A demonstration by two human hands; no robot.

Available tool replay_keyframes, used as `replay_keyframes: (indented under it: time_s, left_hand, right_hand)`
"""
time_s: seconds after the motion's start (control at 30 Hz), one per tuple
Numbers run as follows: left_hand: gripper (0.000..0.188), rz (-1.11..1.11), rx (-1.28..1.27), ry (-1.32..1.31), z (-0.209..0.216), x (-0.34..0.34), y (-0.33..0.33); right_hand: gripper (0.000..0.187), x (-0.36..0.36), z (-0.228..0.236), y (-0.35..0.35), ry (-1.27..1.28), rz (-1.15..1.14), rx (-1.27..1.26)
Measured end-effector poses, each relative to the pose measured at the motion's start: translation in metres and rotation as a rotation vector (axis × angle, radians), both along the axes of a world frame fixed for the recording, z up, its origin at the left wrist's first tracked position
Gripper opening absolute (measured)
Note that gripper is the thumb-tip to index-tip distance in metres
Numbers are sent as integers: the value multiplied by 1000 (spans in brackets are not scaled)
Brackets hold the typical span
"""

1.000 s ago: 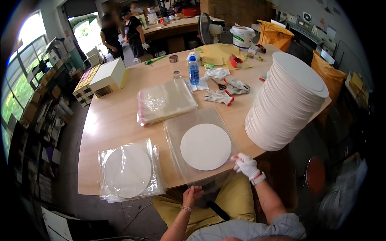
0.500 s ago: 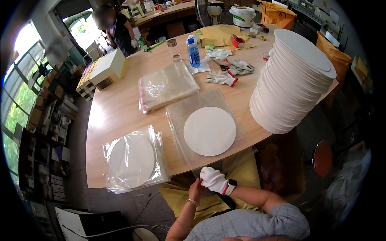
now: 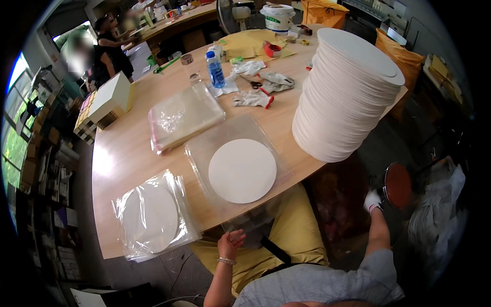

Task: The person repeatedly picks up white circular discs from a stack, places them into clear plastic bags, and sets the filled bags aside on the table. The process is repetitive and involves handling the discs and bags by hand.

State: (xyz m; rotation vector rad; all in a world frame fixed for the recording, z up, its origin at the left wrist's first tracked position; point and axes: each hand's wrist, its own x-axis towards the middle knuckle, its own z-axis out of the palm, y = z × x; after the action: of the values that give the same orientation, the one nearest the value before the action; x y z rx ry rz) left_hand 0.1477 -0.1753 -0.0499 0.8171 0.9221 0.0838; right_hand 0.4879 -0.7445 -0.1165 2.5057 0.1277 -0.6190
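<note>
My bare left hand (image 3: pixel 231 243), with a bracelet at the wrist, is held over my lap below the table edge. Its fingers are stretched out and nothing is in them. Out to the right, my right hand (image 3: pixel 373 200) in a white glove is beside a round red-brown stool (image 3: pixel 398 185); its fingers are too small and blurred to read. On the table before me, a white round board (image 3: pixel 242 171) lies on a clear plastic bag (image 3: pixel 200 148). Left of it lie bagged round boards (image 3: pixel 151 217) in a pile. A tall stack of white round boards (image 3: pixel 348 97) leans at the right.
Behind the round board lies a pile of clear bags (image 3: pixel 186 117). Farther back are a blue-capped bottle (image 3: pixel 215 70), work gloves (image 3: pixel 253 99), scissors (image 3: pixel 252 83), red tape (image 3: pixel 272 49) and a white bucket (image 3: pixel 277 19). Other people stand at the far left. Crumpled plastic (image 3: pixel 437 197) sits at the right.
My hands have parted: the right one has swung out to the right beside the stool, and the left has opened over my lap. The view has shifted to the right.
</note>
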Motion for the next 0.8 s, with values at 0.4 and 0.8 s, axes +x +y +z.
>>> replay_keyframes:
  time_s: [0.4, 0.8]
  left_hand:
    - [36, 28, 202, -107, 17, -15, 21]
    - [19, -479, 2012, -369, 10, 20, 45]
  right_hand:
    - [11, -43, 114, 359, -417, 1272, 1507]
    - [12, -18, 112, 356, -19, 1259, 1555]
